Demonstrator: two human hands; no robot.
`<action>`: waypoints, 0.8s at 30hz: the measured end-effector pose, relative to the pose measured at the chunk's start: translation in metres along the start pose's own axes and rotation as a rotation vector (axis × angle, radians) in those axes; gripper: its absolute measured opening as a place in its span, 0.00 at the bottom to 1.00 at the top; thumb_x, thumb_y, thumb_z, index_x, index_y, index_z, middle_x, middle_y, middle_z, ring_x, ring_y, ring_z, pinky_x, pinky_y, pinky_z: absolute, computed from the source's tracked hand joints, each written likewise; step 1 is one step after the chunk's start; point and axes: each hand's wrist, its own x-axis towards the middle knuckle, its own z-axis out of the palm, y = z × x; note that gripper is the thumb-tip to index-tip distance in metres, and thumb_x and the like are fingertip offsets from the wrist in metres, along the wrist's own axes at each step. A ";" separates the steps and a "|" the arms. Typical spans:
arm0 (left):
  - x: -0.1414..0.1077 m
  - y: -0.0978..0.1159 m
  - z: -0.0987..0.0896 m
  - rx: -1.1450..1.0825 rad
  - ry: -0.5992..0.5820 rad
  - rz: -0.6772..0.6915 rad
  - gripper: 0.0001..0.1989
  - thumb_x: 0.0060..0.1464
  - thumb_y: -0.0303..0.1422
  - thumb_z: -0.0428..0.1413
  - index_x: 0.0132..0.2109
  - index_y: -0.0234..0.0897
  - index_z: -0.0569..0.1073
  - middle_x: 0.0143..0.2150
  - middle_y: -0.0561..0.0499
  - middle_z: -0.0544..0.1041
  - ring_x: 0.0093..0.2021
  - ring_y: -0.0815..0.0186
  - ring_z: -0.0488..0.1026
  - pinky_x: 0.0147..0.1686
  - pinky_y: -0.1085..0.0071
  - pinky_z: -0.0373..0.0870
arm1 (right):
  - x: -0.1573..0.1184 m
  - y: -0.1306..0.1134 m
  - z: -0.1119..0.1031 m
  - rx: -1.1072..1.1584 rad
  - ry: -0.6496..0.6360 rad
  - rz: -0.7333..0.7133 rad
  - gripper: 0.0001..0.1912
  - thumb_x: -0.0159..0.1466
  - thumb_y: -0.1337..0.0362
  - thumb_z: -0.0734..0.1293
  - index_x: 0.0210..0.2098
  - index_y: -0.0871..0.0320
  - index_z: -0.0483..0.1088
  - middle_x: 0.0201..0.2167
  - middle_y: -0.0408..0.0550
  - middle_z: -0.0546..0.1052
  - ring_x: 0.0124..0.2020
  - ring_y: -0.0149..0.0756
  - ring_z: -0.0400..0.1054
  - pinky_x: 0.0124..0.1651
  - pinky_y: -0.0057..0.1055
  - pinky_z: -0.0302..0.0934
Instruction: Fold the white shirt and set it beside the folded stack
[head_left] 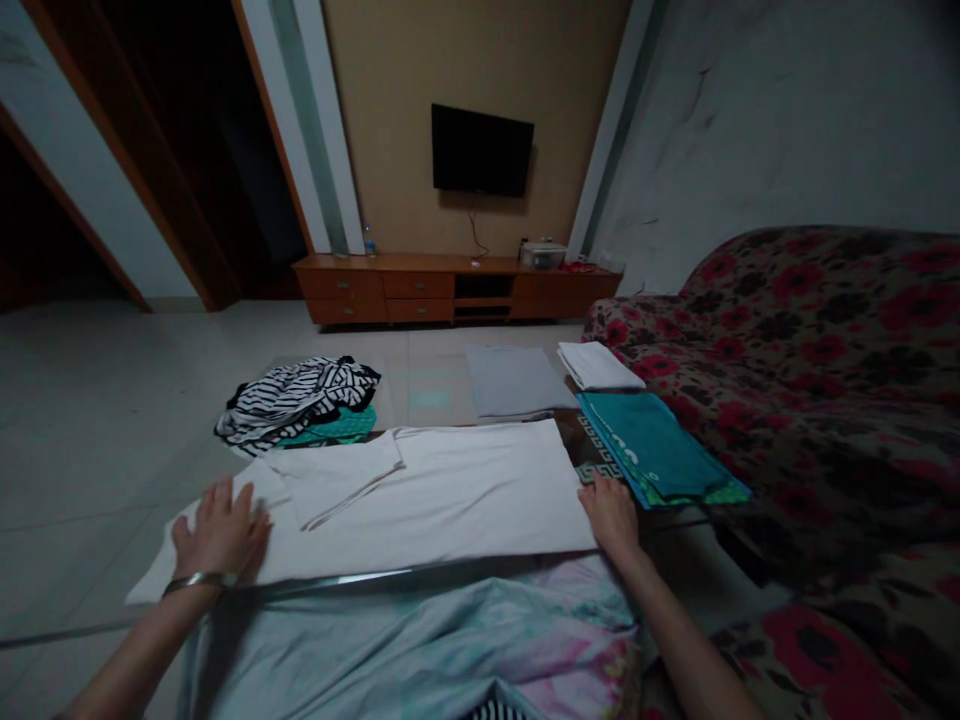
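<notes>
A white short-sleeved shirt (pixel 480 490) lies folded lengthwise across a glass-topped table, one sleeve laid over it. My left hand (pixel 221 535), with a metal bangle at the wrist, rests on the shirt's left part, fingers spread. At the shirt's right end, my right hand (pixel 611 510) has its fingers curled at the hem and seems to pinch the edge; the fingertips are partly hidden. Nearest to me, a rumpled pale teal and pink cloth (pixel 420 640) lies below the shirt.
Beyond the shirt are a black-and-white striped garment heap (pixel 300 395), a folded grey cloth (pixel 517 380), a folded white cloth (pixel 600 365) and a folded teal garment (pixel 660 445). A floral sofa (pixel 810 300) stands right. A wooden TV cabinet (pixel 420 285) lines the far wall.
</notes>
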 end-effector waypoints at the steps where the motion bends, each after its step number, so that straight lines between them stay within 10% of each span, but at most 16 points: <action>1: -0.009 0.018 -0.006 -0.031 0.038 0.075 0.24 0.57 0.38 0.45 0.59 0.38 0.64 0.69 0.45 0.53 0.68 0.51 0.45 0.60 0.44 0.49 | -0.011 0.000 -0.005 -0.028 0.008 0.067 0.22 0.64 0.55 0.60 0.53 0.60 0.67 0.41 0.61 0.74 0.44 0.48 0.69 0.43 0.39 0.61; 6: -0.050 0.136 -0.024 -0.331 -0.098 0.561 0.22 0.59 0.35 0.42 0.59 0.49 0.67 0.67 0.53 0.57 0.68 0.61 0.51 0.63 0.56 0.51 | -0.048 -0.023 -0.006 0.041 0.051 0.139 0.24 0.63 0.56 0.61 0.57 0.56 0.62 0.39 0.59 0.72 0.39 0.49 0.69 0.35 0.37 0.60; 11: -0.051 0.222 -0.020 -0.363 -0.131 0.672 0.24 0.61 0.37 0.43 0.63 0.41 0.61 0.68 0.46 0.54 0.68 0.57 0.50 0.63 0.52 0.50 | -0.044 -0.017 0.008 0.248 0.118 0.046 0.25 0.61 0.65 0.59 0.59 0.56 0.61 0.39 0.55 0.72 0.38 0.45 0.70 0.39 0.36 0.62; 17: -0.043 0.225 0.000 -0.338 -0.136 0.663 0.28 0.61 0.42 0.44 0.66 0.37 0.57 0.69 0.43 0.51 0.68 0.54 0.47 0.64 0.52 0.46 | -0.035 0.012 -0.017 -0.036 0.057 0.055 0.20 0.58 0.68 0.63 0.51 0.56 0.70 0.40 0.59 0.72 0.42 0.51 0.68 0.40 0.42 0.62; 24: -0.049 0.224 -0.006 -0.309 -0.169 0.652 0.30 0.61 0.43 0.44 0.66 0.35 0.56 0.69 0.42 0.49 0.69 0.54 0.46 0.64 0.53 0.44 | -0.012 -0.096 -0.006 0.188 -0.025 -0.547 0.21 0.64 0.64 0.61 0.57 0.58 0.65 0.62 0.55 0.62 0.64 0.45 0.51 0.61 0.42 0.51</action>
